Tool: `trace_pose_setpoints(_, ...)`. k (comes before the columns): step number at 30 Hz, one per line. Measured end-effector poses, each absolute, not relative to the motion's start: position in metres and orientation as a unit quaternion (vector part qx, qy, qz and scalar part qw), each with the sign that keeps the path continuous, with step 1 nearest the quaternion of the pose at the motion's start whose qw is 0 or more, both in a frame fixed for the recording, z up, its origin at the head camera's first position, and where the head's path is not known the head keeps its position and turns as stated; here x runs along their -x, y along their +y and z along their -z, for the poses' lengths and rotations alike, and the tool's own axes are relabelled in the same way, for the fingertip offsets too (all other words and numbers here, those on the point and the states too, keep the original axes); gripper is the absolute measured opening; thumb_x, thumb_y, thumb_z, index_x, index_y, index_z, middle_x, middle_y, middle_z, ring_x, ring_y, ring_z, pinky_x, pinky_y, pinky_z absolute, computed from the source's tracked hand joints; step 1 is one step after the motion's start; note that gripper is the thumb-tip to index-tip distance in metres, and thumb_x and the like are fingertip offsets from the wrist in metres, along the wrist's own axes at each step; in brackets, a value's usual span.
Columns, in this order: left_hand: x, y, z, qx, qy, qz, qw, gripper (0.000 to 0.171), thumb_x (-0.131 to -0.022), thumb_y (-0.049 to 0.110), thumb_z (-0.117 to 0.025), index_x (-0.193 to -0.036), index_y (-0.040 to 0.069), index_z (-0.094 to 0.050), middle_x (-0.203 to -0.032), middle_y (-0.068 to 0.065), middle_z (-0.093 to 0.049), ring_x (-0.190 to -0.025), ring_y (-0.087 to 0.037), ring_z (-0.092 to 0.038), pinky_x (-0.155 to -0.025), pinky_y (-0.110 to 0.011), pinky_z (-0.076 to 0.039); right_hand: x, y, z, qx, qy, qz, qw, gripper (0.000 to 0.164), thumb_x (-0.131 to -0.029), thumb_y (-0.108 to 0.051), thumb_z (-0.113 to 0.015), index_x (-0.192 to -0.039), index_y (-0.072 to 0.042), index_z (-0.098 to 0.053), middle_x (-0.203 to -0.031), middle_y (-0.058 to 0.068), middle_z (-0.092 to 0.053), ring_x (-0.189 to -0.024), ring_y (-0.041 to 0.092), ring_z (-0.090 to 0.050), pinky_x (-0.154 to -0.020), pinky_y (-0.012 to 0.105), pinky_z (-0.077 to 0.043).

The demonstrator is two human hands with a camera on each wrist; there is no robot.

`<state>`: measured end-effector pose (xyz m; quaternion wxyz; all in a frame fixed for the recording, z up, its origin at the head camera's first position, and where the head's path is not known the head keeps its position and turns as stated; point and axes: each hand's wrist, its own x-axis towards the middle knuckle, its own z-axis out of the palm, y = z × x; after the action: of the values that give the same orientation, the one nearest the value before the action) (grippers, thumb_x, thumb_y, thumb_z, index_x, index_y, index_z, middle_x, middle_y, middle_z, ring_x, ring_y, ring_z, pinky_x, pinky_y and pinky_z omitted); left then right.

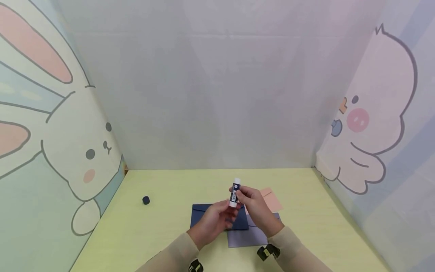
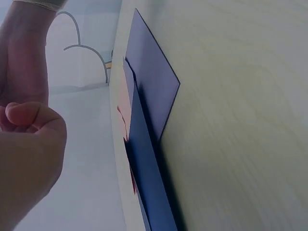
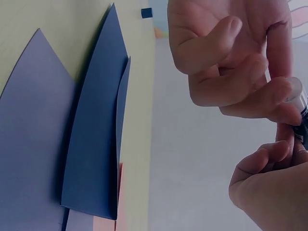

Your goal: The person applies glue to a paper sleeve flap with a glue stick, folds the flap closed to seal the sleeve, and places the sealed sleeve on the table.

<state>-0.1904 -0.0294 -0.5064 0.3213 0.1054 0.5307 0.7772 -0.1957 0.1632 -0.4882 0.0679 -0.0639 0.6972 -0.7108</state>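
Observation:
A glue stick [image 1: 235, 194] with a dark blue label and white ends is held upright, slightly tilted, above the envelopes. My right hand [image 1: 256, 206] grips its barrel, thumb across the label. Fingertips of my left hand [image 1: 215, 221] pinch its lower white end. In the right wrist view the glue stick [image 3: 301, 113] is partly cut off by the frame edge and covered by fingers. The left wrist view shows both hands but hides the stick. A dark cap [image 1: 146, 200] lies apart on the table to the left. Beneath the hands is a navy envelope [image 1: 202, 213].
A greyish-purple envelope [image 1: 246, 238] lies partly under the navy one, and a pink envelope [image 1: 272, 200] sits behind at the right. All rest on a pale yellow wooden table [image 1: 163, 185]. Cartoon-printed walls [image 1: 217, 102] enclose its back and sides.

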Motion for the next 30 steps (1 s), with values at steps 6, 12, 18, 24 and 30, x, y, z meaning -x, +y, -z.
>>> trace_pose_setpoints(6, 0.195, -0.033, 0.507, -0.105, 0.609, -0.745, 0.252, 0.04, -0.112, 0.04, -0.055, -0.125, 0.006, -0.07, -0.101, 0.001, -0.064, -0.09, -0.017, -0.056, -0.073, -0.027, -0.045, 0.196, 0.163, 0.487, 0.064, 0.709, 0.699, 0.064, 0.043, -0.114, -0.027, -0.057, -0.14, 0.006, -0.065, -0.144, 0.018, -0.067, -0.122, 0.013, -0.06, -0.101, 0.025, -0.05)
trace_pose_setpoints(12, 0.193, -0.03, 0.509, -0.113, 0.747, -0.646, 0.106, 0.038, -0.094, 0.049, -0.083, -0.109, 0.017, -0.071, -0.097, -0.001, -0.067, -0.088, -0.017, -0.061, -0.075, -0.027, -0.053, 0.196, 0.162, 0.488, 0.063, 0.72, 0.689, 0.054, 0.041, -0.113, -0.028, -0.058, -0.139, 0.003, -0.067, -0.14, 0.016, -0.069, -0.12, 0.013, -0.062, -0.102, 0.024, -0.051)
trace_pose_setpoints(18, 0.185, -0.024, 0.509, -0.113, 0.796, -0.594, 0.008, 0.037, -0.088, 0.045, -0.09, -0.098, 0.018, -0.067, -0.086, 0.001, -0.064, -0.077, -0.01, -0.058, -0.067, -0.021, -0.051, 0.198, 0.16, 0.492, 0.059, 0.728, 0.682, 0.047, 0.039, -0.112, -0.026, -0.06, -0.139, 0.002, -0.068, -0.142, 0.021, -0.068, -0.119, 0.012, -0.064, -0.097, 0.022, -0.054)
trace_pose_setpoints(24, 0.185, -0.024, 0.509, -0.118, 0.793, -0.598, 0.005, 0.031, -0.092, 0.045, -0.087, -0.098, 0.02, -0.07, -0.085, 0.002, -0.062, -0.077, -0.009, -0.056, -0.066, -0.021, -0.049, 0.199, 0.161, 0.493, 0.064, 0.731, 0.678, 0.045, 0.041, -0.112, -0.027, -0.061, -0.14, 0.002, -0.067, -0.143, 0.023, -0.067, -0.119, 0.012, -0.065, -0.098, 0.022, -0.055)
trace_pose_setpoints(30, 0.189, -0.028, 0.511, -0.126, 0.763, -0.631, 0.056, 0.031, -0.096, 0.044, -0.082, -0.103, 0.015, -0.074, -0.096, -0.002, -0.071, -0.085, -0.012, -0.062, -0.074, -0.023, -0.053, 0.199, 0.161, 0.493, 0.059, 0.73, 0.679, 0.049, 0.042, -0.112, -0.029, -0.06, -0.141, 0.001, -0.067, -0.146, 0.02, -0.068, -0.124, 0.013, -0.064, -0.102, 0.021, -0.053)
